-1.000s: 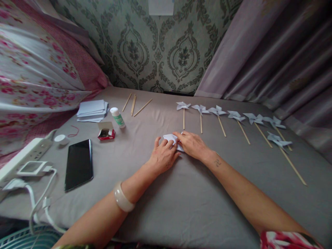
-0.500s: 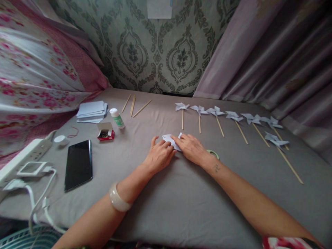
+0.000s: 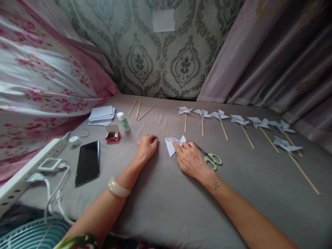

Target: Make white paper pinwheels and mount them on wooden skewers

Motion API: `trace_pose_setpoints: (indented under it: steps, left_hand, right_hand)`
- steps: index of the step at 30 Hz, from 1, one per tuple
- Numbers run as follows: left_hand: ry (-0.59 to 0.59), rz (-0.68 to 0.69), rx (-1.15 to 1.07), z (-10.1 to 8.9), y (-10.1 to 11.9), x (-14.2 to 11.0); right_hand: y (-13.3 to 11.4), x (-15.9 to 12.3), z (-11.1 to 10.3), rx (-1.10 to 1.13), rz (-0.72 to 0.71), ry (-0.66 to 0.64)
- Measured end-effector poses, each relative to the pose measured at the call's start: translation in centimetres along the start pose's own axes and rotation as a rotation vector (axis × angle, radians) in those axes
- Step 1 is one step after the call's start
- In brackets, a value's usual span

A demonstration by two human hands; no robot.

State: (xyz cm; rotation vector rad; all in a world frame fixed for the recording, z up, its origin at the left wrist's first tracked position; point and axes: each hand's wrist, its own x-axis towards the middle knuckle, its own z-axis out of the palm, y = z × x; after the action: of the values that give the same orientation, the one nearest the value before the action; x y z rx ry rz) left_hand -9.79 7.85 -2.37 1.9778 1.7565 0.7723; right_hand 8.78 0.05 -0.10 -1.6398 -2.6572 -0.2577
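Observation:
A folded white paper pinwheel (image 3: 170, 148) lies on the grey cloth in front of me, with no stick on it. My right hand (image 3: 192, 159) rests over its right part, fingers bent and pressing on the paper, which they partly hide. To the left of the paper and apart from it is my left hand (image 3: 147, 147), its fingers curled together; what they hold, if anything, is hidden. Scissors with green handles (image 3: 214, 159) lie just right of my right hand, their blades partly behind it.
Finished pinwheels on sticks (image 3: 241, 121) line the right side. At the left are a paper stack (image 3: 102, 114), a glue bottle (image 3: 123, 121), a red box (image 3: 113, 135) of small dark pieces, a phone (image 3: 88, 163) and a power strip (image 3: 28, 173). Loose sticks (image 3: 138, 110) lie behind.
My left hand has let go of the paper and moved left. The right hand stays on the paper, more of which shows. The view has shifted, and the scissors show more fully.

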Motion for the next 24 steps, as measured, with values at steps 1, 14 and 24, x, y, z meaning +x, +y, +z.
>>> trace_pose_setpoints:
  steps: [1, 14, 24]
  left_hand:
    - [-0.004, -0.031, -0.004, -0.1, 0.0, 0.1]
    - [-0.103, 0.571, 0.242, 2.4, 2.5, -3.0]
    - [-0.120, 0.668, 0.344, 2.5, 2.7, -3.2]
  right_hand:
    - [0.0, -0.1, 0.0, 0.006, 0.006, 0.003]
    - [1.2, -0.2, 1.1, 0.129, 0.085, 0.048]
    - [1.5, 0.1, 1.2, 0.279, 0.152, 0.097]
